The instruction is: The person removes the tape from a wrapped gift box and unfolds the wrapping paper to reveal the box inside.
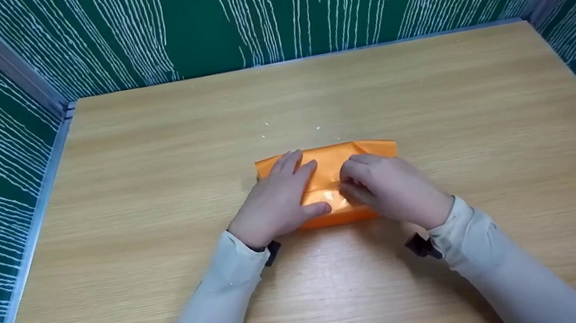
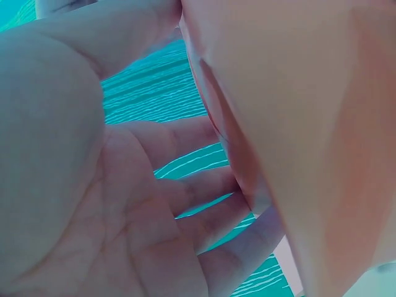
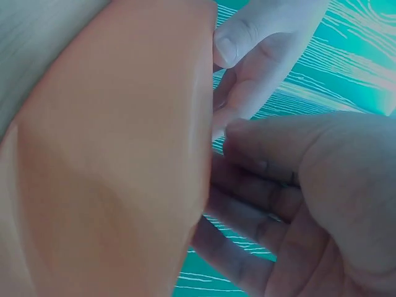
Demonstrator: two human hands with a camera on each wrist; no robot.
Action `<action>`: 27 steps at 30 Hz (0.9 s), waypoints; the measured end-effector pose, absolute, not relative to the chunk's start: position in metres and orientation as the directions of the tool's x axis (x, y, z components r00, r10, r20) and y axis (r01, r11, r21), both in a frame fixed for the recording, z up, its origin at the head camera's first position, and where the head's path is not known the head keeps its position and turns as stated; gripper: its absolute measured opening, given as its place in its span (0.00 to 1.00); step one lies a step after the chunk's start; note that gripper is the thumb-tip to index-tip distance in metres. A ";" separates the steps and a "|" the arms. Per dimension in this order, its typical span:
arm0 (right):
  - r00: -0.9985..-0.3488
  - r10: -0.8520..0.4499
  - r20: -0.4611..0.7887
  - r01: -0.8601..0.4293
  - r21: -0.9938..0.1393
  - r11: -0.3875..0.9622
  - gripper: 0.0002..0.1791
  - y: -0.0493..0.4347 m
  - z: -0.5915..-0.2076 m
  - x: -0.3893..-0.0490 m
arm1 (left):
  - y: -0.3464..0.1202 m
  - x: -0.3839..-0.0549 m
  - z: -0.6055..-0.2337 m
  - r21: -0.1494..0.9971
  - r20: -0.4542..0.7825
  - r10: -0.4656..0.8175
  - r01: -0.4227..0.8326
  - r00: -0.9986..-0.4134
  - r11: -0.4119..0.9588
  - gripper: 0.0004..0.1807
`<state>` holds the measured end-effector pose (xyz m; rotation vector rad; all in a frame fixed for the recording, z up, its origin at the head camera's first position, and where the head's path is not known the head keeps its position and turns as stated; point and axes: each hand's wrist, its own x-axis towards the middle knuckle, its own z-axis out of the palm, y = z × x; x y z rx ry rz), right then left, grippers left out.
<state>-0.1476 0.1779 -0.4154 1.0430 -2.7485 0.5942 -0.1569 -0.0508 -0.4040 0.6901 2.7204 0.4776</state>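
A parcel wrapped in shiny orange paper (image 1: 330, 165) lies on the table between my hands, with a fold line running across its top. My left hand (image 1: 282, 200) rests on the left part of the paper, fingers spread and thumb pointing right along the near side. On the right part, my right hand (image 1: 387, 186) touches the paper with bent fingertips, the thumb close to the index finger. In the right wrist view, the fingers (image 3: 247, 204) reach onto the parcel's top surface and nothing shows between them and the thumb. The paper's far corners stick out at both ends.
A light wood-grain table (image 1: 150, 166) carries the parcel, with several tiny white scraps (image 1: 318, 128) beyond it. Green panels with white lines (image 1: 197, 25) stand along the back and both sides. Dark wrist cameras (image 1: 423, 247) sit under both cuffs.
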 end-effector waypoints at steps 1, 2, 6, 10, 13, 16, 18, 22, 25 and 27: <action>-0.752 -0.601 0.272 -0.660 -0.315 0.682 0.03 0.178 -0.415 -0.147 | -0.051 -0.157 -0.404 0.384 -0.197 0.503 0.406 -0.842 0.829 0.45; -0.753 -0.596 0.277 -0.657 -0.317 0.684 0.03 0.179 -0.415 -0.147 | -0.051 -0.157 -0.404 0.384 -0.196 0.505 0.408 -0.841 0.828 0.45; -0.744 -0.604 0.286 -0.668 -0.278 0.691 0.05 0.181 -0.415 -0.146 | -0.051 -0.156 -0.405 0.387 -0.192 0.513 0.415 -0.837 0.823 0.45; -0.737 -0.623 0.260 -0.675 -0.249 0.694 0.09 0.176 -0.416 -0.144 | -0.053 -0.157 -0.406 0.394 -0.187 0.518 0.419 -0.835 0.818 0.45; -0.747 -0.622 0.234 -0.665 -0.258 0.701 0.12 0.173 -0.417 -0.144 | -0.053 -0.157 -0.407 0.397 -0.187 0.517 0.417 -0.835 0.818 0.45; -0.733 -0.633 0.247 -0.680 -0.249 0.690 0.09 0.171 -0.418 -0.144 | -0.053 -0.157 -0.407 0.394 -0.194 0.514 0.413 -0.836 0.821 0.45; -0.709 -0.651 0.270 -0.704 -0.231 0.671 0.06 0.171 -0.418 -0.144 | -0.053 -0.157 -0.407 0.395 -0.198 0.510 0.408 -0.837 0.823 0.45; -0.685 -0.665 0.296 -0.726 -0.205 0.657 0.04 0.170 -0.418 -0.142 | -0.052 -0.157 -0.407 0.398 -0.203 0.508 0.403 -0.837 0.824 0.45; -0.698 -0.653 0.294 -0.713 -0.211 0.668 0.03 0.170 -0.417 -0.142 | -0.052 -0.157 -0.407 0.393 -0.204 0.509 0.406 -0.836 0.825 0.45; -0.707 -0.645 0.288 -0.705 -0.220 0.674 0.03 0.171 -0.417 -0.143 | -0.052 -0.157 -0.406 0.392 -0.201 0.510 0.409 -0.837 0.824 0.45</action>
